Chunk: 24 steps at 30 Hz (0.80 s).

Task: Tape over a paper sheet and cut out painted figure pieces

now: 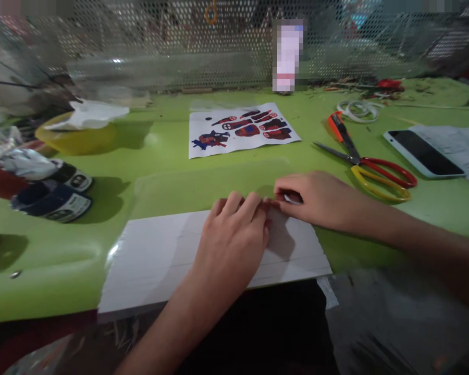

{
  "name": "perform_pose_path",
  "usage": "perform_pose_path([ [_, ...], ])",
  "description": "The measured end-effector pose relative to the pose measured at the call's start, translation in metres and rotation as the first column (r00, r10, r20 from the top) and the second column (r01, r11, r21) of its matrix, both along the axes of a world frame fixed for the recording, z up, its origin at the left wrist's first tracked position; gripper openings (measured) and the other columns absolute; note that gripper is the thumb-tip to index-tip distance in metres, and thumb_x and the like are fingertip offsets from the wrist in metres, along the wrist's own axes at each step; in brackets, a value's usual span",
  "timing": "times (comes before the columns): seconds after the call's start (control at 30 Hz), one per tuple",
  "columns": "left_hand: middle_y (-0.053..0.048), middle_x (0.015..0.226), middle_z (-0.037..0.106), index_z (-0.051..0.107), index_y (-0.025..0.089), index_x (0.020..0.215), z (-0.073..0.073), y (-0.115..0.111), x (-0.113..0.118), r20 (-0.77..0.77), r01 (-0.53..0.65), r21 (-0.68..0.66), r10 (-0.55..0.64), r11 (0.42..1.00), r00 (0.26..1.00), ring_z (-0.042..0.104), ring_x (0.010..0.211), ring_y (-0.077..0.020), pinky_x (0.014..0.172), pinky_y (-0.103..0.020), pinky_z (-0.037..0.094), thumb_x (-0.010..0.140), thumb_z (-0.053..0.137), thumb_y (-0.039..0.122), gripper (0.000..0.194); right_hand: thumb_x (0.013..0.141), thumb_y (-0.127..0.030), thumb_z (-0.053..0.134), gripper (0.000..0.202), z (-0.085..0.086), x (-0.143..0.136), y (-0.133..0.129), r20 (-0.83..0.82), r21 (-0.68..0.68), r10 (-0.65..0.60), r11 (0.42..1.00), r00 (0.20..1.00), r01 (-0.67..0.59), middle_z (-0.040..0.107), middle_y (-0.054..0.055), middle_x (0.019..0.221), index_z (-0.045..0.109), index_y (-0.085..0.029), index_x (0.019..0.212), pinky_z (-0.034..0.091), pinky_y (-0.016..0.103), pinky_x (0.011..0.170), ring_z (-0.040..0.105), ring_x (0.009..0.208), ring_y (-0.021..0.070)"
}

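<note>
A white board [152,260] with rough-cut side edges lies along the table's near edge, its front overhanging slightly. My left hand [234,234] presses on it, fingers bent towards its far edge and fingertips mostly hidden. Close beside it, my right hand [312,200] is closed in a pinch at the same far edge, the two hands' fingertips nearly touching. Through the loop of the right thumb and forefinger shows a small white strip [293,199]; its full shape is hidden. Behind the board a clear plastic sheet [172,190] lies flat on the green table.
A printed paper [203,148] with red and blue shapes lies farther back. To the right are scissors [379,169], an orange cutter [336,127], a white tape roll [357,111] and a phone [422,151]. Paint jars [54,203] and a yellow bowl [78,138] stand left.
</note>
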<state>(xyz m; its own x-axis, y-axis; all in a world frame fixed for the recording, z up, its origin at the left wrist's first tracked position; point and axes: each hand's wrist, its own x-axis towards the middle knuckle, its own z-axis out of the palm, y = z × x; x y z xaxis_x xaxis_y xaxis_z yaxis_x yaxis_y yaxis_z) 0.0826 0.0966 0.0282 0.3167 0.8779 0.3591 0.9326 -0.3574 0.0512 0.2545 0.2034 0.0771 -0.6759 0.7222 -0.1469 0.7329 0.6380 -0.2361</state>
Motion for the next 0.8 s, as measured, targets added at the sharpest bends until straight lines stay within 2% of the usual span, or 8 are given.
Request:
perform_pose_path([
  [0.1, -0.005, 0.107, 0.069, 0.065, 0.014, 0.126, 0.000, -0.001, 0.000, 0.008, -0.002, 0.010, 0.002, 1.000, 1.000, 0.058, 0.097, -0.0275, 0.081, -0.044, 0.046, 0.101, 0.046, 0.017, 0.031, 0.092, -0.039, 0.061, 0.020, 0.002, 0.008, 0.002, 0.026, -0.025, -0.044, 0.999, 0.999, 0.044, 0.069, 0.001, 0.075, 0.063, -0.022, 0.083, 0.030, 0.030, 0.059, 0.056, 0.065, 0.0178],
  [0.3, -0.005, 0.106, 0.069, 0.065, 0.014, 0.127, -0.001, 0.000, 0.001, 0.004, -0.004, 0.020, 0.004, 1.000, 1.000, 0.059, 0.098, -0.0276, 0.081, -0.044, 0.045, 0.103, 0.044, 0.019, 0.033, 0.096, -0.037, 0.055, 0.019, 0.002, 0.027, 0.000, -0.040, -0.041, -0.025, 0.999, 0.999, 0.023, 0.074, 0.002, 0.087, 0.068, -0.025, 0.091, 0.034, 0.030, 0.066, 0.063, 0.079, 0.0203],
  [0.4, -0.005, 0.105, 0.069, 0.066, 0.015, 0.127, -0.002, 0.000, 0.001, 0.014, -0.004, 0.030, 0.004, 1.000, 1.000, 0.060, 0.097, -0.0282, 0.081, -0.046, 0.045, 0.103, 0.045, 0.019, 0.032, 0.095, -0.036, 0.057, 0.017, 0.001, 0.032, -0.001, -0.040, -0.035, -0.075, 0.997, 0.996, 0.073, 0.072, 0.001, 0.082, 0.067, -0.024, 0.090, 0.034, 0.029, 0.064, 0.061, 0.073, 0.0184],
  [0.53, -0.004, 0.103, 0.070, 0.068, 0.016, 0.123, -0.001, 0.000, 0.000, 0.032, -0.005, 0.044, 0.004, 0.999, 0.999, 0.060, 0.096, -0.0288, 0.079, -0.047, 0.045, 0.102, 0.047, 0.019, 0.030, 0.091, -0.038, 0.061, 0.018, 0.001, 0.035, 0.001, -0.066, -0.093, -0.139, 0.987, 0.988, 0.133, 0.065, -0.002, 0.067, 0.064, -0.022, 0.084, 0.032, 0.029, 0.059, 0.054, 0.058, 0.0139],
  [0.8, -0.005, 0.103, 0.070, 0.069, 0.015, 0.122, -0.001, 0.000, 0.000, 0.044, 0.003, 0.042, -0.005, 0.999, 0.999, 0.060, 0.094, -0.0298, 0.076, -0.047, 0.045, 0.100, 0.052, 0.020, 0.028, 0.093, -0.038, 0.058, 0.021, 0.005, 0.039, 0.005, -0.087, -0.162, -0.099, 0.983, 0.991, 0.084, 0.063, -0.003, 0.066, 0.066, -0.022, 0.085, 0.032, 0.028, 0.058, 0.047, 0.053, 0.0113],
])
